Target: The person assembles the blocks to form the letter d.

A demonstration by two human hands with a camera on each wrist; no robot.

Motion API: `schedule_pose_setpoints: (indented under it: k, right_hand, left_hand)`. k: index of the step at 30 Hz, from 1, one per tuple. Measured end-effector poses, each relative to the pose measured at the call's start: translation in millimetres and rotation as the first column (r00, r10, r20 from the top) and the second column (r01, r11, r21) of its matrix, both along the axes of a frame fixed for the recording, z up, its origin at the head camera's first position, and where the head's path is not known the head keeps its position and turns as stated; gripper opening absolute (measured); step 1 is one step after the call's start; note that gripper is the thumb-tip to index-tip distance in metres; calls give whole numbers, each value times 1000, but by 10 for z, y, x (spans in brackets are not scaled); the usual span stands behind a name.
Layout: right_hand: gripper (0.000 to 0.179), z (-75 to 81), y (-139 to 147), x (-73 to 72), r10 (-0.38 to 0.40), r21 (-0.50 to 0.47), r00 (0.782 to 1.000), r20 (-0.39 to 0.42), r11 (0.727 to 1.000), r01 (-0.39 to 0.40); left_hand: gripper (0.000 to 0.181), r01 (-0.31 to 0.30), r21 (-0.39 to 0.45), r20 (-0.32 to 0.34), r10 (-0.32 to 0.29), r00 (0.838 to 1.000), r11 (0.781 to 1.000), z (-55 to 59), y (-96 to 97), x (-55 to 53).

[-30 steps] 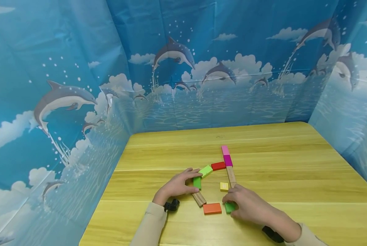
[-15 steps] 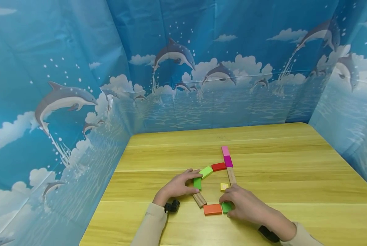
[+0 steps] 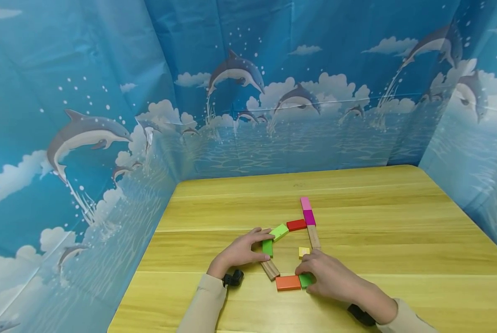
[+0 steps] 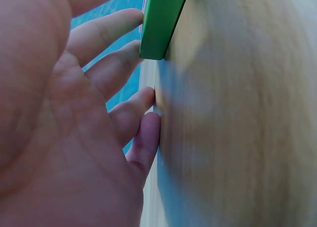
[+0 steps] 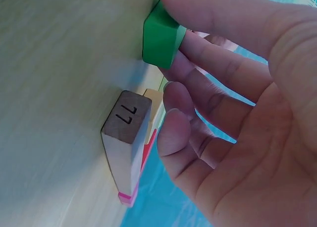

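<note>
My left hand (image 3: 245, 247) lies over the left side of a block outline, thumb and forefinger at opposite ends of a green block (image 3: 267, 249). Close up, the left wrist view shows fingertips along that green block's edge (image 4: 161, 26). My right hand (image 3: 329, 275) pinches another green block (image 3: 306, 280) between thumb and fingers, its end right at an orange-red block (image 3: 288, 283). In the right wrist view the thumb presses one side of the pinched block (image 5: 161, 41), which the fingers partly hide. A small yellow block (image 3: 304, 252) sits just beyond the right hand.
Two plain wooden blocks belong to the outline, one on the left (image 3: 270, 270) and one on the right (image 3: 313, 237). Farther back lie light green (image 3: 279, 232), red (image 3: 296, 225), magenta (image 3: 308, 217) and pink (image 3: 305, 203) blocks. A dolphin-print curtain (image 3: 248, 138) surrounds the wooden table (image 3: 377, 208).
My right hand has slid its green block leftward, closing the gap to the orange-red block. The left hand and the other blocks stay where they were.
</note>
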State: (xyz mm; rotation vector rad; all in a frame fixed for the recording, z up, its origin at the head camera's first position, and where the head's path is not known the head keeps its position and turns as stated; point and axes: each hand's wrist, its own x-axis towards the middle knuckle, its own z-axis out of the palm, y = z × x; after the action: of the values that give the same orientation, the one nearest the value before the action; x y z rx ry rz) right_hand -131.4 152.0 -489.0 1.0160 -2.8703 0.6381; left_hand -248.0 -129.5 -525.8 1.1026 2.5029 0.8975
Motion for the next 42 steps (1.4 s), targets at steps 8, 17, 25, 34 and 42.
schedule_pose_setpoints:
  k: [8, 17, 25, 34, 42]
  right_hand:
    - [31, 3, -22, -5, 5, 9, 1000, 8, 1000, -5]
    - [34, 11, -5, -10, 13, 0, 1000, 15, 1000, -13]
    - [39, 100, 51, -50, 4, -38, 999, 41, 999, -3]
    - [38, 174, 105, -161, -42, -25, 999, 5, 999, 42]
    - [35, 213, 149, -274, -83, -40, 997, 2, 996, 83]
  left_hand:
    - [63, -4, -12, 1, 4, 1000, 1000, 5, 3, 5]
    - [63, 3, -14, 11, -2, 1000, 1000, 17, -1, 6]
    - [64, 9, -3, 29, -9, 1000, 1000, 23, -12, 7]
    - [64, 6, 2, 20, -6, 1000, 1000, 8, -9, -3]
    - [64, 5, 6, 36, -5, 999, 1000, 23, -11, 11]
